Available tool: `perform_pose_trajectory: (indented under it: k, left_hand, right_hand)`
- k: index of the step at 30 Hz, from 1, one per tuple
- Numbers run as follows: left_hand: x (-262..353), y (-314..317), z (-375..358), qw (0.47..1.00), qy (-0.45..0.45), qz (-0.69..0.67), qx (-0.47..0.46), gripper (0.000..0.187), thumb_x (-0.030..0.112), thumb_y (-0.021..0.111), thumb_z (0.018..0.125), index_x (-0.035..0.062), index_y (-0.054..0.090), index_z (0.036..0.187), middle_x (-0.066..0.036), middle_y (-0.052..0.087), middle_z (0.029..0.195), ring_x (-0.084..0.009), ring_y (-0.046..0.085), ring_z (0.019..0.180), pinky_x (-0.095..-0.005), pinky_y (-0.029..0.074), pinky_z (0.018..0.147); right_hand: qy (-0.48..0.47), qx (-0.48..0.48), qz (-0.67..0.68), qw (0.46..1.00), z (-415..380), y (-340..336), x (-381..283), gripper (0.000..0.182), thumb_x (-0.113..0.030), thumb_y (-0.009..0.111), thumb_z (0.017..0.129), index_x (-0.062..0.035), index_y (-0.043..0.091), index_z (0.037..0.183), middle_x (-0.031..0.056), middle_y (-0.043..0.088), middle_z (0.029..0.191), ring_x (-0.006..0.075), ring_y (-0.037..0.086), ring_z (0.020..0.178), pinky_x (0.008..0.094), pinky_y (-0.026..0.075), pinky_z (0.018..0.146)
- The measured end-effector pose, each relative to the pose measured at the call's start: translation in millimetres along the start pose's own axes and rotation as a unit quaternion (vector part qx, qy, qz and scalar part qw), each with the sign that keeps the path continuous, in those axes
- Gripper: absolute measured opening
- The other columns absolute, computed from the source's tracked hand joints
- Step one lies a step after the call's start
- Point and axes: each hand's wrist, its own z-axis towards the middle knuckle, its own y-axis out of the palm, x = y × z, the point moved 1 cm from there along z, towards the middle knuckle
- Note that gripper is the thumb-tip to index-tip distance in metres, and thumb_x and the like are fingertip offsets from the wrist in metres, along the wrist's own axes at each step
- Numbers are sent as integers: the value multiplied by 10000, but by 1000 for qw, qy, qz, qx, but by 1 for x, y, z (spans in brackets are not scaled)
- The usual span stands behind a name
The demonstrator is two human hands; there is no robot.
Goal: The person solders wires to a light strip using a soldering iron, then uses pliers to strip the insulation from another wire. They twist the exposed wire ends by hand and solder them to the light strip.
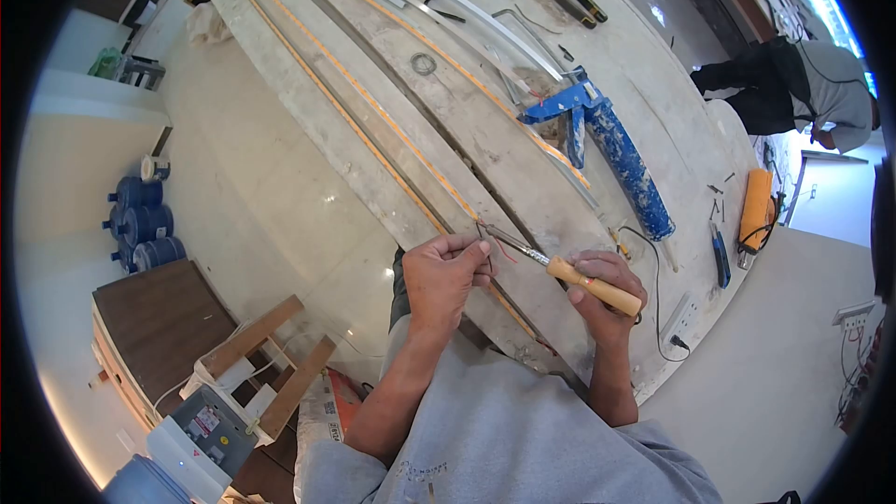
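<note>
Head view: our left hand (pixel 443 275) pinches thin wires (pixel 506 252) by the end of an orange strip (pixel 411 143) on the desk (pixel 663 121). Our right hand (pixel 607 294) is wrapped around the wooden handle of a soldering iron (pixel 565 271). Its tip is right by the wires; we can't tell if they touch. Past our hands, a blue glue gun (pixel 630 168) lies on the desk, and we can't see what is in its tube. Farther off are big blue jugs (pixel 154 224); we can't tell how full they are.

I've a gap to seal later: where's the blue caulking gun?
In the head view, the blue caulking gun lies right of centre on the worktable, above the right hand.
</note>
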Motion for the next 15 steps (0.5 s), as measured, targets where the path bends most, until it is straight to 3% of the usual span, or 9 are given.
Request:
perform_pose_trajectory:
  k: [15]
  left_hand:
    - [0, 0, 0, 1000, -5, -15, 0, 178, 45, 732, 885, -95, 686, 985, -140, 720, 798, -198, 718, 637, -269, 586, 556]
  right_hand:
    - [0, -5, -2, 1000, -3, 0, 1, 276, -72, 823, 741, 7, 725, 987, 185, 727, 976, 275, 705, 927, 340, 551, 817]
